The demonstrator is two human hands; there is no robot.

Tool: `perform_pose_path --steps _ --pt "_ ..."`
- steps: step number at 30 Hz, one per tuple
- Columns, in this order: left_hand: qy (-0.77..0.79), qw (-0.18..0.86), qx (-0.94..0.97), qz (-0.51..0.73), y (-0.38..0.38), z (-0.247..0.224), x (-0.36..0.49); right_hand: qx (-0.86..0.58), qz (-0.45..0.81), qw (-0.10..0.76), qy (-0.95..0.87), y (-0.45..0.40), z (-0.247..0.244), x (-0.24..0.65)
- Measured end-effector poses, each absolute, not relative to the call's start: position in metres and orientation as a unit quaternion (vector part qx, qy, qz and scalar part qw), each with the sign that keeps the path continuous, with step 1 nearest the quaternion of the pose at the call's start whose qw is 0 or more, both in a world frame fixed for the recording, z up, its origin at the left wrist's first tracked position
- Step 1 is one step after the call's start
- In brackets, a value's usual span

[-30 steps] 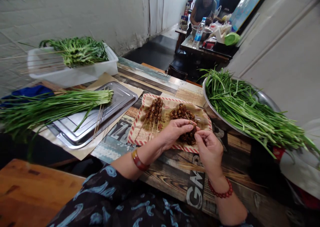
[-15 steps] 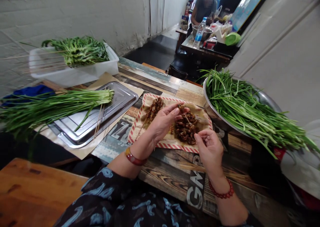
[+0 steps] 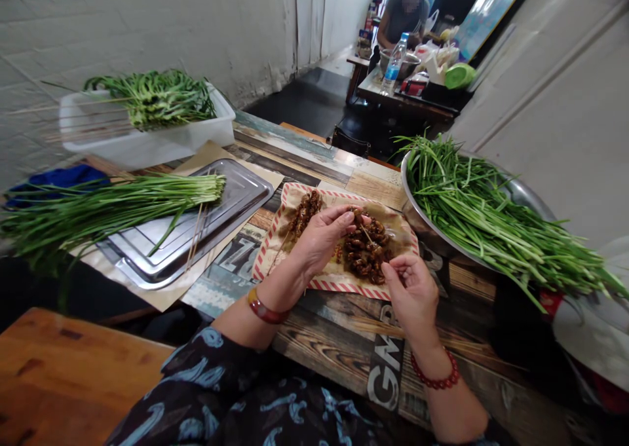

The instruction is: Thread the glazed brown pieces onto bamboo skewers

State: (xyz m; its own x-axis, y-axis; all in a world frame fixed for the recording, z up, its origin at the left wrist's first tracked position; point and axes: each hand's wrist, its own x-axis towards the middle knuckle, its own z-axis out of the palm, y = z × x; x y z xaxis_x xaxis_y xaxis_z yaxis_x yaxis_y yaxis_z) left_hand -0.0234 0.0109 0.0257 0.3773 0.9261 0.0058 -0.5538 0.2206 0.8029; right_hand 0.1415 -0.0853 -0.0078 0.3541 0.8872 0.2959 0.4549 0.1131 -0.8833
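My left hand (image 3: 319,240) is over a paper sheet (image 3: 401,235) with a red-and-white striped border, its thumb and fingers pinching a glossy brown pupa-like piece (image 3: 354,214). From those fingertips a thin bamboo skewer (image 3: 367,234) slants down toward my right hand (image 3: 413,292). That hand is closed in a pinch at the skewer's lower end, though the exact contact is hard to see. Between and below my hands lies a heap of similar brown pieces (image 3: 366,259). Skewers loaded with brown pieces (image 3: 305,211) rest on the sheet's left side.
At left, long green chives (image 3: 162,194) lie across a metal tray (image 3: 246,184); behind stands a white plastic bin (image 3: 196,135) of skewered greens. A steel bowl (image 3: 413,200) heaped with chives is at right. Another person (image 3: 400,23) sits at a far table.
My hands hold nearly the same pose. The left fingertips have shifted very slightly around the brown piece, and the whole view has drifted a little.
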Motion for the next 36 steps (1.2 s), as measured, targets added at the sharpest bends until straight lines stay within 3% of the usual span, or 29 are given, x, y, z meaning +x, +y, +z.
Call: perform_pose_path --steps 27,31,36 --pt "0.266 0.729 0.415 0.474 0.005 0.023 -0.016 -0.64 0.173 0.54 -0.518 -0.085 0.001 0.144" --pt "0.324 0.621 0.505 0.504 0.017 0.023 -0.025 -0.651 0.151 0.543 -0.508 -0.083 0.0 0.152" --pt "0.398 0.319 0.776 0.371 0.024 0.016 -0.029 -0.65 0.131 0.544 -0.515 -0.08 -0.004 0.158"
